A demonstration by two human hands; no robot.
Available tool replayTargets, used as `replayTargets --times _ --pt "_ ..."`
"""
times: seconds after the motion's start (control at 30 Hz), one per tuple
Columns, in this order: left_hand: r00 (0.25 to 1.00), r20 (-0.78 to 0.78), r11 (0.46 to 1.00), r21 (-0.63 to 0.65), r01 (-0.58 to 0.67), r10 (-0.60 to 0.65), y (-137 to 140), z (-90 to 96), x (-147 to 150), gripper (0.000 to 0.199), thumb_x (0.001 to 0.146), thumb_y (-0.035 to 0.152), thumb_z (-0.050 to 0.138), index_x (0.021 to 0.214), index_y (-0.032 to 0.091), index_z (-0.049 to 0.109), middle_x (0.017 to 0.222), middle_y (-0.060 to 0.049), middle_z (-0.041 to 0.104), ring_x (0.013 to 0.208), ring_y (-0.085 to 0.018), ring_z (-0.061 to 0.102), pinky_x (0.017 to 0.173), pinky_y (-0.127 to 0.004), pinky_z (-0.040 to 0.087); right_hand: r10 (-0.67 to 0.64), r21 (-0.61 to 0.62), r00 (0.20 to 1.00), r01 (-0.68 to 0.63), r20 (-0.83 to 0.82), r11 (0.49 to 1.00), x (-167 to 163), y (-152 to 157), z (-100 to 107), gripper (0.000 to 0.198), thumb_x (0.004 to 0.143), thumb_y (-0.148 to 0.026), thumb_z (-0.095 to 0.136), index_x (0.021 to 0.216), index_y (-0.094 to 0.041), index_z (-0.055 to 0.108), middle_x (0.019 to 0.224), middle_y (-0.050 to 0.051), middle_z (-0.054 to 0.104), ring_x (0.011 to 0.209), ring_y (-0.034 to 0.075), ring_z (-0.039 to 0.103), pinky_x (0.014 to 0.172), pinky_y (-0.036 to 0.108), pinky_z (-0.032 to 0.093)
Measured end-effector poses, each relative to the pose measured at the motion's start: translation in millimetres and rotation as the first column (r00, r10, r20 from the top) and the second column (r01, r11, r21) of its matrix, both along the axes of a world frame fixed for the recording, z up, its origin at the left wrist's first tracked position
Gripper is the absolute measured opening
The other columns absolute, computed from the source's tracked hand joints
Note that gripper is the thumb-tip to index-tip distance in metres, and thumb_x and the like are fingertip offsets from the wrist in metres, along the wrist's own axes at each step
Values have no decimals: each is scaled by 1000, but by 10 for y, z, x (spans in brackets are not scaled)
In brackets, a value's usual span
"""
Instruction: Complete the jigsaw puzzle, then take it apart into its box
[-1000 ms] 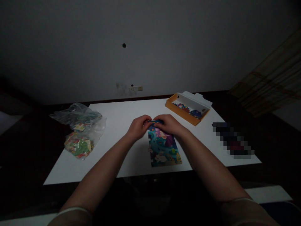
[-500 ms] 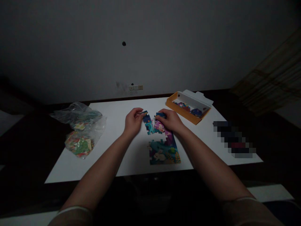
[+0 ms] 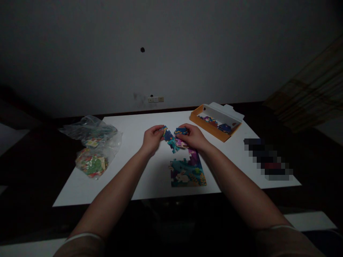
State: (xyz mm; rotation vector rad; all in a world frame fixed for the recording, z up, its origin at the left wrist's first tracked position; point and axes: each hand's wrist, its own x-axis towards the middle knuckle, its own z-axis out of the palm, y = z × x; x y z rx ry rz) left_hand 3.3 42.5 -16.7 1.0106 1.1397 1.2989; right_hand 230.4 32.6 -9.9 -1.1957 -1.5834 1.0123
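Observation:
My left hand (image 3: 153,138) is closed on a strip of joined jigsaw puzzle pieces (image 3: 169,137), dark blue at the top and teal at the lower end. Just to its right, my right hand (image 3: 195,136) pinches another group of joined puzzle pieces (image 3: 182,143), blue above and pink-purple below. The two groups almost meet at their inner edges; whether they interlock I cannot tell. Below them on the table lies a joined puzzle section (image 3: 187,175) with a white rabbit and green and orange plants. A purple column of pieces rises from its right side, partly under my right hand.
An open orange box (image 3: 211,129) with loose puzzle pieces inside stands at the back right of the white table (image 3: 128,178). Clear plastic bags (image 3: 92,162) of colourful pieces lie at the left. A blurred-out dark object (image 3: 268,159) lies at the right edge.
The strip in my left hand has tilted, its lower end swinging right. The pieces in my right hand have shifted slightly left, so the gap between the two groups is narrower.

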Motion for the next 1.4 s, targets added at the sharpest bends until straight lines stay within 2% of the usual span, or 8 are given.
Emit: replayTargets --times 0.1,0.43,0.67,0.87,1.0,1.17,1.27,1.4 --pt "997 71 999 -35 40 -38 -29 34 13 43 76 32 101 111 15 83 100 -9 84 87 -20 78 82 -35 67 24 -7 999 -24 47 1000 -85 -43 -3 34 75 -39 90 102 -22 78 94 3 80 85 23 71 80 37 57" --pt "991 132 993 -119 24 -9 12 28 -22 28 78 16 93 102 17 79 91 -4 78 76 -13 72 63 -19 59 99 -50 995 -98 11 994 -101 -100 46 36 77 -42 89 104 -24 75 86 1 75 74 21 65 66 33 51" --pt "971 198 980 -119 161 -136 -83 119 4 29 87 30 93 108 16 78 104 -10 79 92 -21 77 85 -42 73 -73 -71 992 66 -98 995 -108 -45 48 45 73 -50 91 105 -25 74 80 -1 73 67 20 63 63 33 48" --pt "977 147 985 -56 164 -154 -63 13 37 46 74 16 100 113 18 78 109 -5 77 87 -15 75 83 -32 69 -103 -39 978 97 -179 994 -117 5 -2 47 76 -51 90 113 -25 74 100 5 83 89 26 77 85 43 62" --pt "974 125 980 -29 194 -190 -73 -28 54 45 78 28 101 115 19 77 112 -6 76 90 -18 77 84 -38 71 -83 13 965 90 -250 996 -142 4 5 51 78 -45 86 123 -27 70 113 6 84 105 27 80 99 45 64" --pt "948 87 952 28 305 -307 -140 9 80 61 64 32 109 113 17 76 111 -9 80 92 -22 78 87 -40 68 -26 40 982 35 -187 999 -234 -42 -8 39 84 -49 82 114 -26 72 107 6 85 102 28 82 95 45 65" --pt "953 28 951 85 298 -301 -141 36 79 56 62 27 108 109 17 78 105 -7 82 90 -20 76 91 -36 64 -65 79 984 79 -167 994 -246 -82 4 34 83 -51 85 104 -25 79 103 7 85 101 30 82 97 47 65" --pt "953 -153 937 193 290 -263 -157 140 27 38 76 27 100 110 20 85 103 -7 84 94 -23 76 97 -39 61 -47 125 964 82 -262 989 -228 -141 51 24 79 -44 91 94 -27 85 104 7 87 103 30 82 104 49 63"
